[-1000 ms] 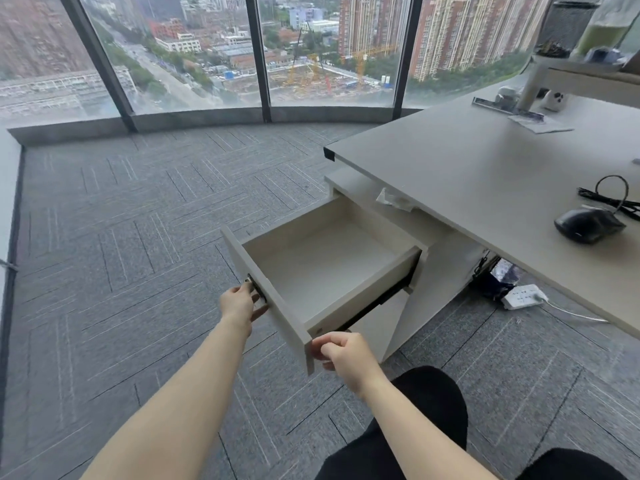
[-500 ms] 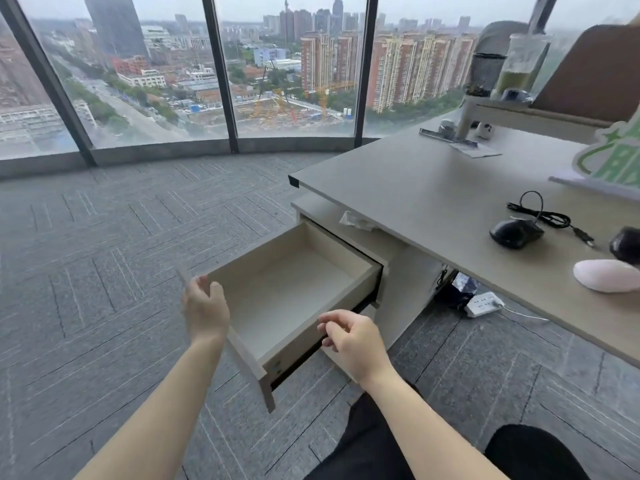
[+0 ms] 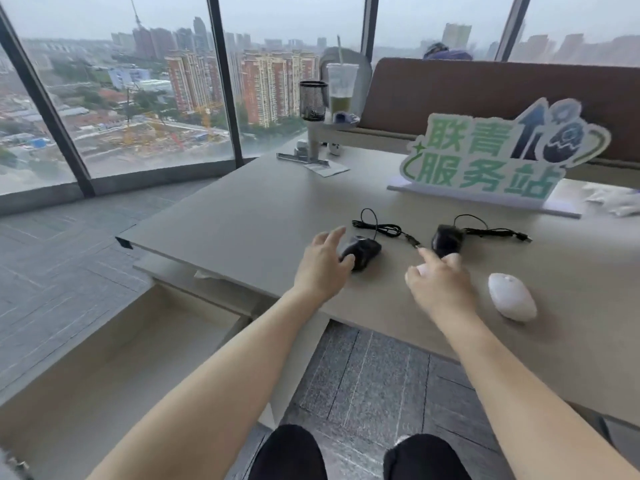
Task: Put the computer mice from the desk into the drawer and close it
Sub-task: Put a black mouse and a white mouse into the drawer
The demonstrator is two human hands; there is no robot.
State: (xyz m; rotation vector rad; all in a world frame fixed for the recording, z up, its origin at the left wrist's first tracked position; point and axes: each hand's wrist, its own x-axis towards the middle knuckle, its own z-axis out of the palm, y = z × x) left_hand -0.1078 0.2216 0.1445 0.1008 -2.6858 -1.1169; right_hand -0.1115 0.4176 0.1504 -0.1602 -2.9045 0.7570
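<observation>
Three computer mice lie on the desk (image 3: 242, 216): a left black wired mouse (image 3: 362, 250), a right black wired mouse (image 3: 446, 240), and a white mouse (image 3: 512, 296) nearest on the right. The left hand (image 3: 323, 268), fingers spread, touches the left black mouse. The right hand (image 3: 438, 284), fingers apart, reaches the right black mouse. The open drawer (image 3: 114, 358) sits lower left.
</observation>
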